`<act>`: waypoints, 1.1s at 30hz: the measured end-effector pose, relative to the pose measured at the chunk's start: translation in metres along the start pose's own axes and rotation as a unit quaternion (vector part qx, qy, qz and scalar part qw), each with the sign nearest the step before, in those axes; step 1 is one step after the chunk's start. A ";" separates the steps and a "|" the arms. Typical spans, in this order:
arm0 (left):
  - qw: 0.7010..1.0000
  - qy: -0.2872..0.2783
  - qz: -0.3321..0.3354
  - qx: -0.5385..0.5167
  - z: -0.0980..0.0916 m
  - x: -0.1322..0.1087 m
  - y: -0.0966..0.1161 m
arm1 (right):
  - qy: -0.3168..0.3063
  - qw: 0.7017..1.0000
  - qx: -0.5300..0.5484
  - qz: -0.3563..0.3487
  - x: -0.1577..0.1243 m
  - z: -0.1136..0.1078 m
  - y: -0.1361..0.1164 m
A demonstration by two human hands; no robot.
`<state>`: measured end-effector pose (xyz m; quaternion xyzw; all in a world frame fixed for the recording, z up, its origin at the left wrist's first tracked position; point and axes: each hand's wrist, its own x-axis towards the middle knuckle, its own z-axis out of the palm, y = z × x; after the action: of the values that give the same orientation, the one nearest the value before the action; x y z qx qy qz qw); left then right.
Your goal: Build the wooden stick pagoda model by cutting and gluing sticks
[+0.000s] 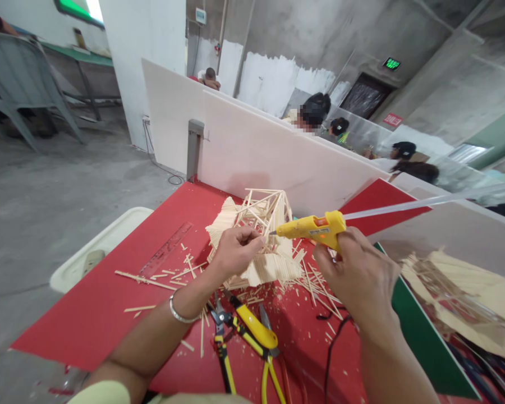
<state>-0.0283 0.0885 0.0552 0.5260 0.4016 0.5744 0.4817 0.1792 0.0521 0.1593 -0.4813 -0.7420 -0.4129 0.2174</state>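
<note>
My right hand (357,275) is wrapped around a yellow hot glue gun (313,227), with a long clear glue stick (425,201) running out of its back. The gun's nozzle points left, close to the fingertips of my left hand (239,249). Those fingers are pinched together at the front of a model made of thin wooden sticks (273,266); whatever lies between them is too small to make out. The model has an open stick frame (267,205) on top and slatted, roof-like panels around it. My left hand hides part of its near side.
Loose sticks (320,286) and chips litter the red tabletop (122,320). Yellow-and-black pliers (223,336) and a yellow-handled cutter (255,322) lie nearest me. A clear ruler (166,247) is at left, a white partition (278,146) behind. A dark cable (330,348) runs below my right hand.
</note>
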 end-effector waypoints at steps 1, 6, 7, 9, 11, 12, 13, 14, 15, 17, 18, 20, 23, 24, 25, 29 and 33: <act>1.000 0.002 0.000 0.000 0.000 0.000 0.000 | -0.001 1.000 -0.003 0.005 0.001 0.000 -0.001; 1.000 0.006 0.001 0.006 -0.002 0.001 0.001 | -0.011 0.999 -0.020 0.028 0.003 0.002 -0.003; 1.000 0.007 0.005 0.009 -0.003 0.001 0.001 | -0.008 0.999 -0.025 0.029 0.003 0.003 -0.003; 1.000 0.010 0.018 0.016 -0.004 0.001 0.003 | -0.002 0.999 -0.039 0.029 0.004 0.004 -0.003; 0.999 0.013 0.030 0.021 -0.005 0.001 0.004 | 0.002 0.998 -0.055 0.027 0.005 0.006 -0.003; 0.999 0.014 0.034 0.023 -0.005 0.000 0.004 | 0.006 0.998 -0.060 0.025 0.005 0.006 -0.003; 0.999 0.017 0.039 0.025 -0.006 0.000 0.004 | 0.008 0.998 -0.064 0.023 0.006 0.007 -0.003; 0.998 0.019 0.043 0.029 -0.006 0.000 0.005 | 0.012 0.998 -0.065 0.022 0.007 0.008 -0.004; 0.998 0.022 0.049 0.033 -0.007 0.000 0.005 | 0.018 0.997 -0.066 0.023 0.007 0.009 -0.004; 0.997 0.025 0.059 0.041 -0.008 0.000 0.007 | 0.024 0.997 -0.063 0.027 0.007 0.011 -0.005; 0.997 0.026 0.063 0.044 -0.008 -0.001 0.008 | 0.023 0.997 -0.059 0.031 0.007 0.011 -0.005; 0.996 0.031 0.070 0.053 -0.009 -0.003 0.013 | 0.014 0.998 -0.046 0.037 0.003 0.010 -0.005; 0.991 0.057 0.089 0.083 -0.011 -0.007 0.022 | -0.025 0.998 -0.023 0.053 -0.013 0.007 0.001; 0.988 0.069 0.096 0.096 -0.012 -0.009 0.025 | -0.042 0.997 -0.020 0.067 -0.023 0.005 0.004; 0.985 0.080 0.104 0.109 -0.013 -0.011 0.028 | -0.060 0.994 -0.018 0.085 -0.037 0.002 0.008; 0.979 0.096 0.131 0.126 -0.015 -0.017 0.036 | -0.089 0.975 -0.055 0.197 -0.118 -0.019 0.031; 0.977 0.079 0.171 0.099 -0.013 -0.024 0.045 | -0.148 0.940 -0.050 0.303 -0.212 -0.071 0.042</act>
<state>-0.0475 0.0562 0.0916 0.5848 0.3974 0.6454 0.2891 0.3047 -0.1111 0.0637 -0.7493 -0.5636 -0.2878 0.1954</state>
